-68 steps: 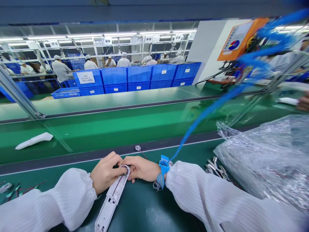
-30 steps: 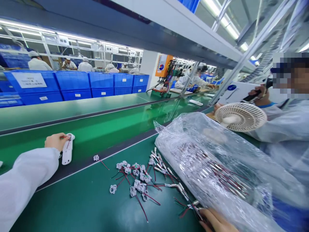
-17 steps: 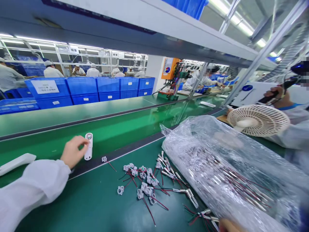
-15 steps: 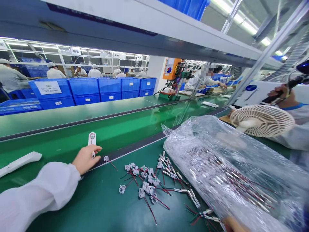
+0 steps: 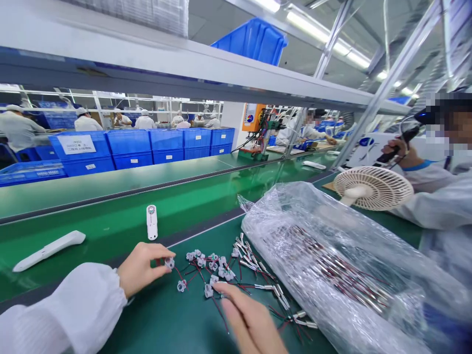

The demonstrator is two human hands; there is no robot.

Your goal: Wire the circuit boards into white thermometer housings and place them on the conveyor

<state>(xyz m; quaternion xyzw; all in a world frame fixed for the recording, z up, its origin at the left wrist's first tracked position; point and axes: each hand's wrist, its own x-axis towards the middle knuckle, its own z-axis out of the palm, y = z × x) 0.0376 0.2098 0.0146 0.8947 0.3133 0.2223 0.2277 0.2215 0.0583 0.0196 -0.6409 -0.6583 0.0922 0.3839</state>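
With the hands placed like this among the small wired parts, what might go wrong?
1. The left hand pinches one white clip whose red wire seems to run into the loose pile of wired clips; lifting it may drag neighbours along.
2. The right hand reaches over the same pile and might push parts apart or under the plastic bag.
3. The white housing lies on the green belt, out of both hands.

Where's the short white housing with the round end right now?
The short white housing lies alone on the green conveyor belt, just beyond the left hand and the wired connectors.
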